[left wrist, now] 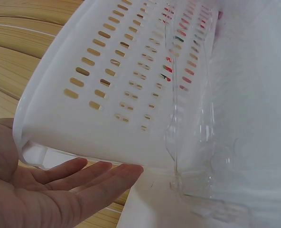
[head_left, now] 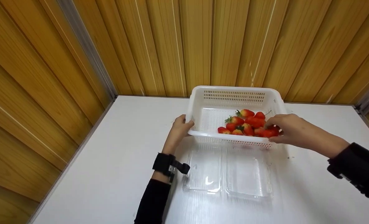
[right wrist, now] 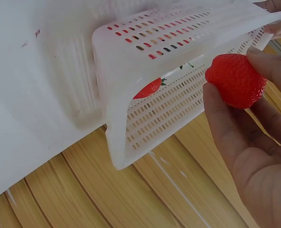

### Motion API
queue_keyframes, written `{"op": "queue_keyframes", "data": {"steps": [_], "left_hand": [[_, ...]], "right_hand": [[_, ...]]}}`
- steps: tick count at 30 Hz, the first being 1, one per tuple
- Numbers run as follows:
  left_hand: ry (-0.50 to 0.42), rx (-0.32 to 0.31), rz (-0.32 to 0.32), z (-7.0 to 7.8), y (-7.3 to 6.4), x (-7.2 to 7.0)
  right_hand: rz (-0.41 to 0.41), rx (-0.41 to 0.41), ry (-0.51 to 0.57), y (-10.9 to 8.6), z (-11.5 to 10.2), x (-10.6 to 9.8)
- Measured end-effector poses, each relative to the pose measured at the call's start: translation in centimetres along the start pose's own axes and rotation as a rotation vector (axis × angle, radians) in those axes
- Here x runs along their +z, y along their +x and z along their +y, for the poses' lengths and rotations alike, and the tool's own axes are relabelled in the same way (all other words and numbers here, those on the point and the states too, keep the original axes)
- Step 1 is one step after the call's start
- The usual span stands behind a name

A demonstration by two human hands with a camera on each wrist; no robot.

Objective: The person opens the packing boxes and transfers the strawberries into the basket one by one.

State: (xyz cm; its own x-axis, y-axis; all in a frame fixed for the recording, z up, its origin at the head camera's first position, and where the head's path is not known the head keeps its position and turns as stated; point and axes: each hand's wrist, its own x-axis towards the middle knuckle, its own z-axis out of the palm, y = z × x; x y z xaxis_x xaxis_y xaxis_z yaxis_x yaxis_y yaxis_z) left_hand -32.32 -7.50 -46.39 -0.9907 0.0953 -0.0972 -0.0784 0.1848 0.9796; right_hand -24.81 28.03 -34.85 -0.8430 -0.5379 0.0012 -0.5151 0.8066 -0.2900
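Note:
A white plastic basket (head_left: pixel 237 135) holds several red strawberries (head_left: pixel 246 113), heaped toward its front right. My left hand (head_left: pixel 178 128) grips the basket's left rim, thumb over the edge; the left wrist view has its fingers (left wrist: pixel 102 185) along the outer side. Over the basket's front right corner, my right hand (head_left: pixel 291 130) pinches a strawberry (right wrist: pixel 235 80) between thumb and fingers, as the right wrist view shows. Two clear plastic container sections (head_left: pixel 204 169) lie side by side in front of the basket, their back ends overlapped by it in the head view.
The white table (head_left: pixel 134 155) runs back to a wood-look panelled wall (head_left: pixel 195 46), with another such wall on the left. Small dark specks (head_left: pixel 288 157) lie on the table right of the containers. Each wrist wears a black strap (head_left: pixel 164 164) with a camera.

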Motion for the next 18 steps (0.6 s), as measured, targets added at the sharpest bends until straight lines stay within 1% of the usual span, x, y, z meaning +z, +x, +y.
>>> {"op": "queue_keyframes", "data": {"steps": [7,11,14,18], "left_hand": [[-0.009,-0.007,-0.002,0.0,0.0,-0.1],[0.000,-0.013,0.007,0.1,0.1,0.0],[0.017,-0.017,0.015,0.1,0.1,0.0],[0.056,-0.026,0.023,0.1,0.0,0.1]], "right_hand": [[0.043,0.055,-0.033,0.6,2.1,-1.3],[0.052,0.078,-0.044,1.0,3.3,-2.1],[0.041,0.077,-0.035,1.3,4.0,-2.4],[0.009,0.072,-0.028,1.5,4.9,-2.3]]}}
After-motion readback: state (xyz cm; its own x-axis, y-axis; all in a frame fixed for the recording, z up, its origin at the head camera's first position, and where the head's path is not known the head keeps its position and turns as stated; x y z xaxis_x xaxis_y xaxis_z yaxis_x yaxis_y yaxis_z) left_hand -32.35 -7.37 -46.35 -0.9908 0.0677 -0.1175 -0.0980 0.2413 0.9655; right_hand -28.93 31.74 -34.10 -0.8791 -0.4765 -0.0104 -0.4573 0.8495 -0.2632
